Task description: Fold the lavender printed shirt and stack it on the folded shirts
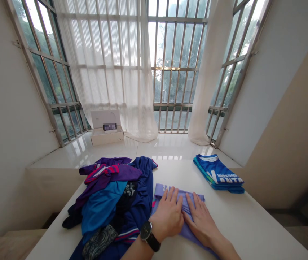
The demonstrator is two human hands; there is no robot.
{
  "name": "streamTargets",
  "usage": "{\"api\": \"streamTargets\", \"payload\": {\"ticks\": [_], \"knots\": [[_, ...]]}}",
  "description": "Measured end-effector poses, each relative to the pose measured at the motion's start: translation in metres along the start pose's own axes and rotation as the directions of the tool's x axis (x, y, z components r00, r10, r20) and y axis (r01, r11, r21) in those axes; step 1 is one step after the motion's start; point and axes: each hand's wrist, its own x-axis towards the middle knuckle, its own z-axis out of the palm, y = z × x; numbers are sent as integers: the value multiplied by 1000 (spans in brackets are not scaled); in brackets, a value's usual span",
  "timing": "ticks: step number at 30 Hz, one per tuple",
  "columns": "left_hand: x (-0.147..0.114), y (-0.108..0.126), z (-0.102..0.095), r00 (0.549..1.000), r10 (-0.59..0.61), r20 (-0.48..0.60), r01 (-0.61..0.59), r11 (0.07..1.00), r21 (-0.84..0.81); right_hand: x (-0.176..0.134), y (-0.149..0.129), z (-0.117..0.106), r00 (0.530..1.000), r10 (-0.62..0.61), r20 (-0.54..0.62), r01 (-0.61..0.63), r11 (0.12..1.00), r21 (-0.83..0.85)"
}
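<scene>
A lavender garment [159,191] lies partly folded on the white table in front of me, with small lettering near its far left corner. My left hand [168,213], with a black watch on the wrist, rests flat on it, fingers stretched out. Beside it my right hand [199,220] also presses on the lavender cloth, fingers extended and palm down. The two hands nearly meet at the thumbs. Much of the garment's middle is hidden under them. A bit of pink shows at its left edge.
To the left is a loose heap of clothes [102,198] in purple, blue, navy and black. A folded stack of blue shirts [219,175] sits at the table's far right. Behind, an open white box [107,138] stands on the window ledge [170,144], near white curtains [110,72].
</scene>
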Motion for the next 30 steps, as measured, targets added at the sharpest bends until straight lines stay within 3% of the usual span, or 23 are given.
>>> {"api": "streamTargets", "payload": {"ticks": [4,11,14,17,20,23,25,28,30], "knots": [[-15,15,14,997,68,34,-61,982,-180,-13,16,8,998,-34,-49,37,998,52],[-32,25,16,993,107,50,-96,977,-190,-28,52,32,976,-85,-199,98,994,57],[-33,28,26,990,124,70,-108,974,-197,-26,69,37,960,-66,-271,93,991,91],[-39,34,46,992,101,-69,-119,935,-335,-23,85,35,943,-3,-334,60,986,159],[-46,40,64,978,-29,-205,-97,811,-577,-24,97,25,927,118,-357,2,949,317],[-51,42,65,976,-97,-193,-74,688,-722,-38,103,10,909,280,-308,-42,798,601],[-51,43,53,980,-107,-169,-59,653,-755,-55,106,0,903,370,-218,-60,612,788],[-50,46,24,979,-177,-97,26,585,-811,-80,108,-10,915,391,-103,-21,300,954],[-48,46,6,969,-239,-53,45,385,-922,-90,106,-11,924,373,-82,19,171,985]]}}
